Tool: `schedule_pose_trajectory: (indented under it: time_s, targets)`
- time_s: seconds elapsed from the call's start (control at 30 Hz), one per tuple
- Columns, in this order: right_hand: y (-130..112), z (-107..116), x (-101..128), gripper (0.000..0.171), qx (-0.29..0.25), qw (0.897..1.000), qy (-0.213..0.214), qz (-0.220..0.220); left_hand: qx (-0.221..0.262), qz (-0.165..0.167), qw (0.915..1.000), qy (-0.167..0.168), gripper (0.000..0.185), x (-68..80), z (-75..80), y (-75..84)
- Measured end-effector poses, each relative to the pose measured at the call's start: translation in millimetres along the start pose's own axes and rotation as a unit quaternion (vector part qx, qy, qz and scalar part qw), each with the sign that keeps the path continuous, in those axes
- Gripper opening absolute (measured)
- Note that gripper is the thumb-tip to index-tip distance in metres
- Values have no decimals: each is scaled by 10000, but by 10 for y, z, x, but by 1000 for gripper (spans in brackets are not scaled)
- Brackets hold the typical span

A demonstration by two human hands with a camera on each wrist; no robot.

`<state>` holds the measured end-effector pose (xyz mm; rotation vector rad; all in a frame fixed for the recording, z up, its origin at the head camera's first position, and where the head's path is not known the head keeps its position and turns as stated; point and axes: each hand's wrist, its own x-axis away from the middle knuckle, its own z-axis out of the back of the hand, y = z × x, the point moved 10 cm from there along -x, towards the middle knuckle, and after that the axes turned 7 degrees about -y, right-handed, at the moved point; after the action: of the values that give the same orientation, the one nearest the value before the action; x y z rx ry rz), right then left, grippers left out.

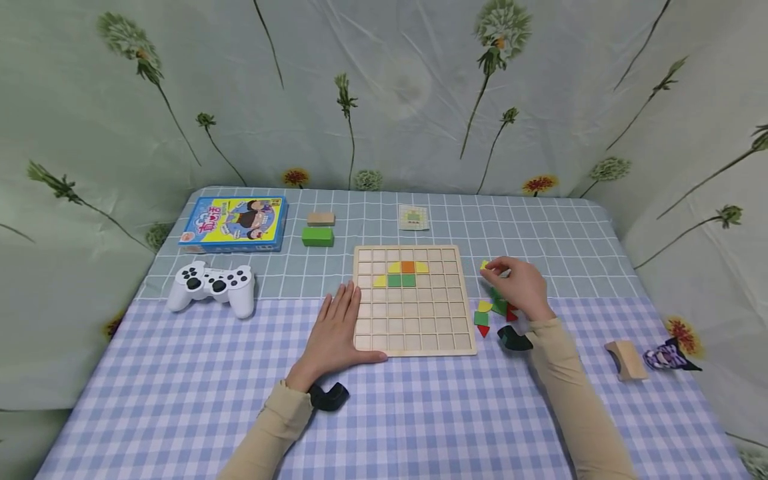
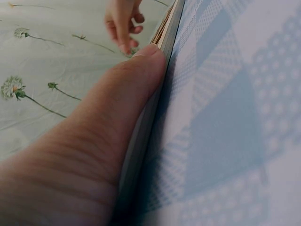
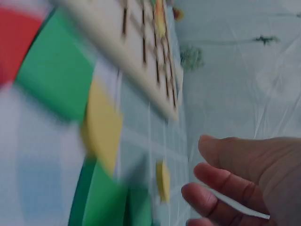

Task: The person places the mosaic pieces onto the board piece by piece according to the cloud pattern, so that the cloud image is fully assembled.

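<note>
At the far left of the head view a white game controller (image 1: pixel 211 285) lies on the desk (image 1: pixel 180 400), with a blue boxed game (image 1: pixel 235 223) above it and a tan block (image 1: pixel 321 219) and a green block (image 1: pixel 317 236) just to its right. Lower centre-left, the left hand (image 1: pixel 339 328) lies flat with straight fingers, its thumb along the lower-left edge of the wooden grid board (image 1: pixel 413 300); the left wrist view shows the thumb (image 2: pixel 117 108) pressed against the board's rim (image 2: pixel 162 37).

In the board's upper rows sit a few yellow, orange and green tiles (image 1: pixel 403 273). A small pattern card (image 1: pixel 413 217) lies above the board.

Right of the board, the right hand (image 1: pixel 521 285) curls its fingertips round a small yellow tile (image 1: pixel 485 265), just above the loose pile of tiles (image 1: pixel 493 313) in green, yellow and red. In the right wrist view the yellow piece (image 3: pixel 162 181) shows close to the bent fingers (image 3: pixel 211 193), though the picture is blurred.

These tiles look thin, stiff and very light, smooth-faced and likely to slip; I would pinch one by its opposite edges. At the far right lie a curved wooden block (image 1: pixel 625 360) and a purple patterned object (image 1: pixel 665 355).
</note>
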<state>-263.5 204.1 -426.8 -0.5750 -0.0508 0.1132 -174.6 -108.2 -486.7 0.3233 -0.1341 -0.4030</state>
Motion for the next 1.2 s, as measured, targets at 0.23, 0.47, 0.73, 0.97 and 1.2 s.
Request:
schedule_pose_trajectory:
  time_s: [0.23, 0.47, 0.73, 0.97, 1.2]
  targets:
    - [365, 90, 131, 39, 412, 9941, -67, -998, -70, 24, 10000, -15, 130, -5, -5, -2]
    - [502, 71, 152, 45, 733, 9870, -301, -1397, -22, -96, 9999, 127, 129, -4, 19, 18]
    - [516, 22, 108, 37, 116, 9911, -341, -1285, -32, -134, 9997, 192, 129, 1, 22, 19]
    - [403, 41, 94, 27, -242, 9959, -35, -872, -25, -117, 9999, 104, 129, 0, 7, 20]
    - [-28, -89, -1, 24, -665, 9978, 40, 63, -60, -102, 9998, 156, 128, 4, 32, 22]
